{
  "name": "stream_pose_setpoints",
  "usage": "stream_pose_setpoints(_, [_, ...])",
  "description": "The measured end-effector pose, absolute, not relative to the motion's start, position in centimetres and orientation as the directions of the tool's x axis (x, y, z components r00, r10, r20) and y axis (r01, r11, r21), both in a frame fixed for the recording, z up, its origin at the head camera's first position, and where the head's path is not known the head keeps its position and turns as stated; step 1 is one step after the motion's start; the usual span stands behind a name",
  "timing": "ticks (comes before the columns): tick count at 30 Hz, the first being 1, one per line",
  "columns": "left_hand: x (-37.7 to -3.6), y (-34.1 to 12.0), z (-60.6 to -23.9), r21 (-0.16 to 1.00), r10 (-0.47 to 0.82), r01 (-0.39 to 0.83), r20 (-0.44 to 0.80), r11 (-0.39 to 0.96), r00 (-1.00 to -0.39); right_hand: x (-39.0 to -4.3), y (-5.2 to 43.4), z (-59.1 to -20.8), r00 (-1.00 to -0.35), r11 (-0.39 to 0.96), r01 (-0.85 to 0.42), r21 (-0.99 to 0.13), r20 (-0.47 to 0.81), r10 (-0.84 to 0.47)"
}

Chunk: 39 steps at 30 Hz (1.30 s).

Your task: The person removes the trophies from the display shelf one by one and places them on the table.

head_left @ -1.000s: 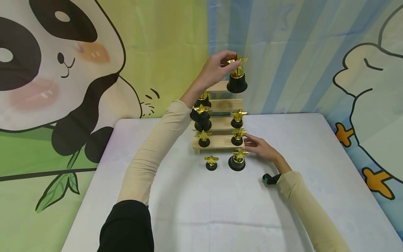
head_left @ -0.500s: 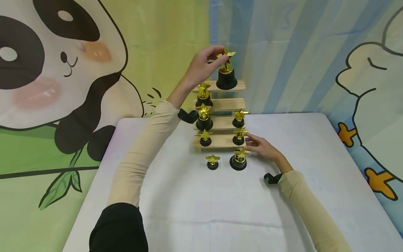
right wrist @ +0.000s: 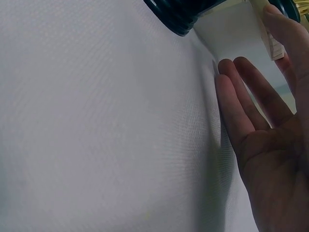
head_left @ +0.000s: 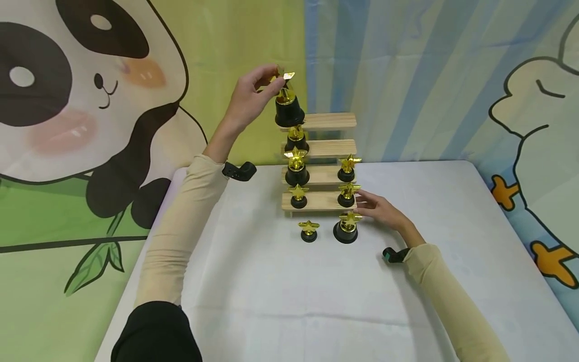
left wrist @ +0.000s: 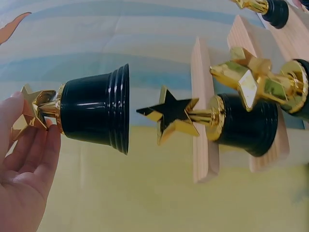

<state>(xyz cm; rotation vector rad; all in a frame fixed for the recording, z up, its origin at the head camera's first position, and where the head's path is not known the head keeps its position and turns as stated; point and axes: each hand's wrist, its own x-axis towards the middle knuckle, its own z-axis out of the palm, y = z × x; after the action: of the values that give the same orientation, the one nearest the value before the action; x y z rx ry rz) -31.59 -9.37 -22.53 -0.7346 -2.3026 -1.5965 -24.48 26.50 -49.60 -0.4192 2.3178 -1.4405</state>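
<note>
Eight star trophies point(head_left: 287, 103): left hand point(head_left: 246, 100) pinches one, seven stand; right hand point(head_left: 382, 212) lies relaxed.

The whole scene is taken in from head height, looking forward and down across the white table point(head_left: 289, 301) to the wooden stepped shelf point(head_left: 332, 120). The shelf is caught close and rolled sideways by the left wrist view (backdrop behind). The tabletop is skimmed by the right wrist view, the shelf's foot point(right wrist: 270, 41) shared.
</note>
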Motion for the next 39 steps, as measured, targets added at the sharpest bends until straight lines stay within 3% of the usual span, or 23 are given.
stream_pose_setpoints(13, [-28.2, -10.5, -22.7, 0.811, 0.245, 0.542, 0.492, 0.22, -0.836, -24.4, 26.8, -49.7, -0.884, 0.43, -0.035, -0.902, -0.173, -0.435])
stream_pose_setpoints(39, [-19.7, -12.8, -29.9, 0.772, 0.352, 0.597, 0.508, 0.22, -0.786, -24.2, 26.8, -49.4, -0.884, 0.425, -0.031, -0.905, -0.173, -0.434])
